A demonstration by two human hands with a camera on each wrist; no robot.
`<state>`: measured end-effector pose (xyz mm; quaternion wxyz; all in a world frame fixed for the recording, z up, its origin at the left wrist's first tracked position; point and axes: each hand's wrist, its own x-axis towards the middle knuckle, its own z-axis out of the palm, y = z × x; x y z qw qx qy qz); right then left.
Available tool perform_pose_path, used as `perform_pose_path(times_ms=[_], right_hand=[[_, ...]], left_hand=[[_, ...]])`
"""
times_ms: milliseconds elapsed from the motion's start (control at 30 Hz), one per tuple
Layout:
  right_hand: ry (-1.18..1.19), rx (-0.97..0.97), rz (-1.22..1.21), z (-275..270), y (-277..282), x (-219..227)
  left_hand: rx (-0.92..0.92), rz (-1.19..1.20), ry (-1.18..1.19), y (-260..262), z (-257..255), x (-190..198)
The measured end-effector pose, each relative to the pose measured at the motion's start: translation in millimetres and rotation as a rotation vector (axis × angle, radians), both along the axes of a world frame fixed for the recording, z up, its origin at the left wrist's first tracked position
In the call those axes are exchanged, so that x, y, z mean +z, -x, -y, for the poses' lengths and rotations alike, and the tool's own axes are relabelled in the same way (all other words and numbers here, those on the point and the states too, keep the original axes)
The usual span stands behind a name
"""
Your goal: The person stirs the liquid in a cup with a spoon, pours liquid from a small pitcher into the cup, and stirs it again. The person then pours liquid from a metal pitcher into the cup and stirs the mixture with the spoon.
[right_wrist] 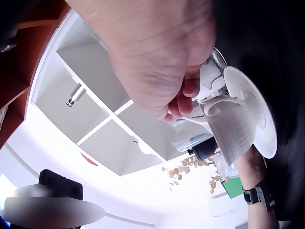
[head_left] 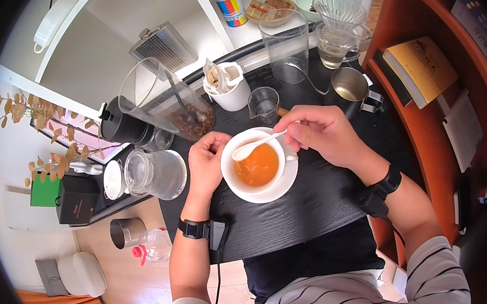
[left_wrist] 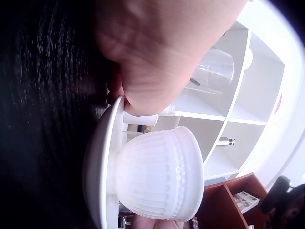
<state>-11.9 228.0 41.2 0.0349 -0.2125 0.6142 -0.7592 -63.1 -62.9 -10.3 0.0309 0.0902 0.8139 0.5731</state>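
Observation:
A white cup (head_left: 226, 164) with a ribbed outside (left_wrist: 152, 174) stands on a white saucer (head_left: 288, 181) and contains an orange-brown liquid (head_left: 257, 171). My right hand (head_left: 325, 135) pinches the handle of a white spoon (head_left: 249, 149), whose bowl is over the liquid inside the cup's rim. On the cup's left, my left hand (head_left: 205, 162) holds the saucer's edge, with fingers at the rim in the left wrist view. The cup's handle (head_left: 291, 158) points right, below my right hand.
Behind the cup are a small glass pitcher (head_left: 264, 104), a white mug with paper packets (head_left: 230, 91), a tall glass (head_left: 286, 48) and a metal jug (head_left: 350, 86). Left stand a tilted glass container with beans (head_left: 190, 119) and a glass jar (head_left: 166, 174). A bookshelf (head_left: 431, 151) borders the right.

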Motion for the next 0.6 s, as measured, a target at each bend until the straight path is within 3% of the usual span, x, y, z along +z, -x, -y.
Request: perform_pose_path(times_ms=[267, 333, 600], right_hand=[[-0.154, -0.05, -0.22, -0.7, 1.8, -6.5], [-0.104, 0.008, 0.004, 1.2, -3.5, -2.0], [-0.045, 0.057, 0.154, -2.0, 1.3, 0.5]], left_hand=[[0.006, 0.002, -0.014, -0.6, -1.3, 1.0], [0.002, 0.001, -0.009, -0.3, -0.7, 0.5], [-0.002, -0.008, -0.003, -0.2, -0.6, 0.8]])
